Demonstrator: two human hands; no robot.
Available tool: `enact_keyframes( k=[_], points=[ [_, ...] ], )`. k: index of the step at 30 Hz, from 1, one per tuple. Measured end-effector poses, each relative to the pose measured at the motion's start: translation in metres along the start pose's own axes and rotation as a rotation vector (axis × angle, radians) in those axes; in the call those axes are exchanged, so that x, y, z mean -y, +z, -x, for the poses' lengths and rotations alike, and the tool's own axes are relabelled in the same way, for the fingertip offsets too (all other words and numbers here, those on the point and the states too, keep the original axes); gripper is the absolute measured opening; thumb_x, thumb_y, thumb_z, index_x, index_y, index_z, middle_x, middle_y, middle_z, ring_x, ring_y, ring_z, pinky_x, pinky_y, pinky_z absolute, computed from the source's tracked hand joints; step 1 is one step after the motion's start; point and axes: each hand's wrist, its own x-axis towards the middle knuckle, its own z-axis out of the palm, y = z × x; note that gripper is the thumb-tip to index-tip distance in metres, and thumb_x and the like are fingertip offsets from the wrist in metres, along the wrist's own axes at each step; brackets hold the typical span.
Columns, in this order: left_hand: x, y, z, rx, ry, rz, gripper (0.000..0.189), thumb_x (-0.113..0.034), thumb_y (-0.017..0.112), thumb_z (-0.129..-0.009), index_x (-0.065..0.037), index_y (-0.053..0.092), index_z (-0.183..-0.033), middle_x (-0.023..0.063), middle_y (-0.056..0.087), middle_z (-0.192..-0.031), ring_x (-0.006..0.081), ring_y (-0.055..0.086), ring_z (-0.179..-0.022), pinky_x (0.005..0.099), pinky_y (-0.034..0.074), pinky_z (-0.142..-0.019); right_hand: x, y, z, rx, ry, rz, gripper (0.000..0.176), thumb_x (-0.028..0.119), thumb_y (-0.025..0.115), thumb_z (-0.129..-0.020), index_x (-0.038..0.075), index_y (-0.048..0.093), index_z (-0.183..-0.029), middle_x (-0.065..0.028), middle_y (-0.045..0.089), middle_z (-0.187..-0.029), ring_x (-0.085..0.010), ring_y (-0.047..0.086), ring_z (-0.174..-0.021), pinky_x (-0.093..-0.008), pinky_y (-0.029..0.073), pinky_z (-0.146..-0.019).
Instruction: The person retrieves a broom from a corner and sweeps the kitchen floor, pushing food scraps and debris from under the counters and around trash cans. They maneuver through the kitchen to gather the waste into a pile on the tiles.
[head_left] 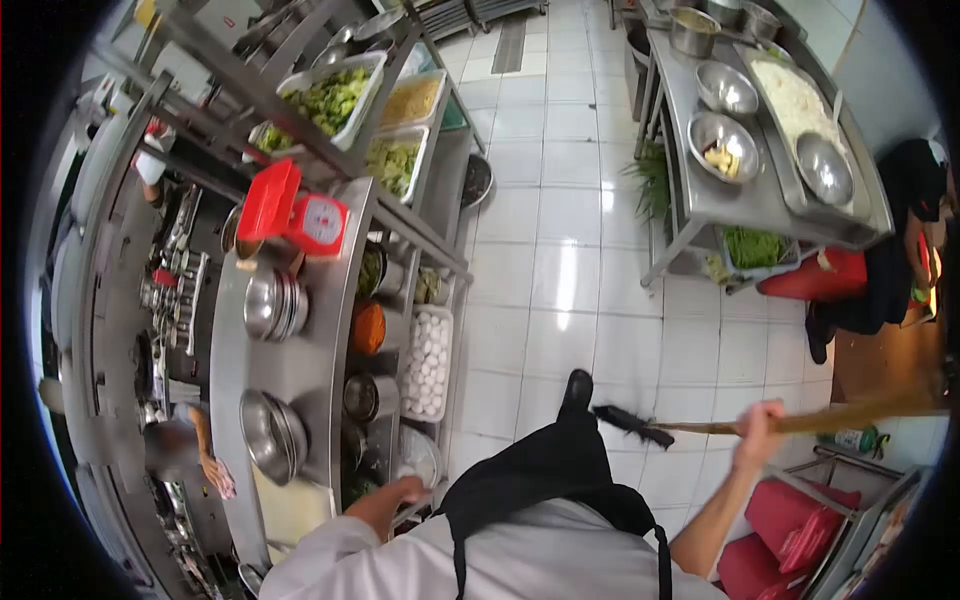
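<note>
A long wooden handle (700, 428) runs out to the right, with a dark brush head (633, 424) at its left end, over the white tiles near my black shoe (576, 388). My right hand (760, 430) is closed around this handle. On the other side, my left hand (405, 489) hangs beside the steel shelving, near a clear-covered bowl (418, 458); its fingers look curled, and whether they hold anything is hidden.
At left, a steel counter (300, 375) bears bowls (272, 436) and a red scale (318, 222). Egg tray (428, 363) sits below. A steel table (690, 130) stands at upper right. One person (890, 240) sits at right; red bins (790, 530) are lower right.
</note>
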Motion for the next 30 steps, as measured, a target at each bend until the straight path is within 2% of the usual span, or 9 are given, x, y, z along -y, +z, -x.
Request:
enact_keyframes(
  k=[5, 10, 17, 20, 21, 22, 23, 26, 30],
  points=[
    [-0.030, -0.051, 0.008, 0.020, -0.032, 0.277, 0.064, -0.058, 0.047, -0.086, 0.000, 0.067, -0.102, 0.0239, 0.064, -0.103, 0.0388, 0.062, -0.097, 0.0467, 0.047, -0.084, 0.006, 0.167, -0.101, 0.274, -0.014, 0.189, 0.022, 0.016, 0.063, -0.087, 0.003, 0.054, -0.072, 0.0015, 0.047, -0.060, -0.0070, 0.043, -0.057, -0.0244, 0.035, -0.051],
    [-0.070, -0.138, -0.031, -0.032, -0.006, 0.488, 0.064, -0.058, 0.046, -0.087, 0.000, 0.066, -0.103, 0.0235, 0.064, -0.105, 0.0382, 0.061, -0.099, 0.0468, 0.046, -0.086, 0.059, 0.321, -0.163, 0.258, -0.097, 0.285, 0.026, 0.017, 0.060, -0.091, 0.001, 0.053, -0.071, 0.0014, 0.046, -0.060, -0.0071, 0.041, -0.058, -0.0256, 0.035, -0.052],
    [-0.069, -0.299, -0.162, -0.026, 0.370, 0.162, 0.064, -0.058, 0.044, -0.089, 0.000, 0.066, -0.104, 0.0230, 0.063, -0.108, 0.0373, 0.061, -0.103, 0.0470, 0.045, -0.089, 0.005, 0.416, -0.271, 0.355, 0.109, 0.119, 0.030, 0.015, 0.055, -0.093, 0.009, 0.040, -0.068, 0.0028, 0.039, -0.052, -0.0053, 0.036, -0.042, -0.0228, 0.031, -0.038],
    [-0.078, -0.481, -0.238, -0.107, 0.093, 0.263, 0.063, -0.056, 0.041, -0.091, -0.001, 0.061, -0.116, 0.0212, 0.058, -0.123, 0.0359, 0.055, -0.115, 0.0445, 0.041, -0.098, -0.004, 0.450, -0.299, 0.317, 0.090, 0.183, 0.035, 0.014, 0.056, -0.092, 0.009, 0.038, -0.062, 0.0032, 0.039, -0.049, -0.0054, 0.038, -0.040, -0.0227, 0.030, -0.038],
    [-0.090, -0.566, -0.220, -0.373, 0.112, 0.327, 0.063, -0.055, 0.042, -0.091, -0.001, 0.058, -0.120, 0.0228, 0.055, -0.125, 0.0378, 0.053, -0.116, 0.0451, 0.041, -0.098, 0.001, 0.465, -0.307, 0.315, 0.110, 0.203, 0.034, 0.013, 0.056, -0.092, 0.009, 0.040, -0.062, 0.0033, 0.038, -0.049, -0.0057, 0.038, -0.041, -0.0234, 0.030, -0.039],
    [-0.082, -0.617, -0.280, -0.618, 0.259, 0.261, 0.057, -0.052, 0.048, -0.089, 0.000, 0.061, -0.111, 0.0235, 0.061, -0.111, 0.0405, 0.057, -0.104, 0.0489, 0.045, -0.088, 0.002, 0.479, -0.319, 0.301, 0.115, 0.225, 0.034, 0.013, 0.056, -0.091, 0.008, 0.040, -0.062, 0.0031, 0.038, -0.049, -0.0055, 0.038, -0.042, -0.0237, 0.030, -0.039],
    [-0.109, -0.729, -0.216, -0.583, 0.191, 0.430, 0.061, -0.052, 0.045, -0.090, -0.001, 0.056, -0.121, 0.0220, 0.057, -0.122, 0.0379, 0.054, -0.113, 0.0466, 0.041, -0.098, 0.001, 0.491, -0.330, 0.284, 0.123, 0.246, 0.033, 0.013, 0.056, -0.091, 0.008, 0.041, -0.062, 0.0029, 0.038, -0.050, -0.0053, 0.037, -0.042, -0.0240, 0.029, -0.039],
    [-0.153, -0.934, -0.156, -0.856, 0.318, 0.718, 0.050, -0.042, 0.060, -0.084, -0.002, 0.061, -0.114, 0.0210, 0.064, -0.109, 0.0355, 0.060, -0.103, 0.0417, 0.047, -0.089, -0.014, 0.514, -0.376, 0.267, -0.056, 0.400, 0.031, 0.015, 0.056, -0.093, 0.010, 0.040, -0.067, 0.0030, 0.038, -0.049, -0.0059, 0.036, -0.039, -0.0229, 0.030, -0.037],
    [-0.195, -1.082, -0.131, -0.921, 0.542, 0.953, 0.048, -0.038, 0.060, -0.087, -0.002, 0.059, -0.119, 0.0189, 0.064, -0.113, 0.0296, 0.062, -0.106, 0.0376, 0.048, -0.089, -0.005, 0.569, -0.458, 0.219, 0.108, 0.270, 0.030, 0.016, 0.056, -0.093, 0.009, 0.042, -0.068, 0.0030, 0.038, -0.049, -0.0060, 0.036, -0.039, -0.0229, 0.030, -0.037]
  ],
)
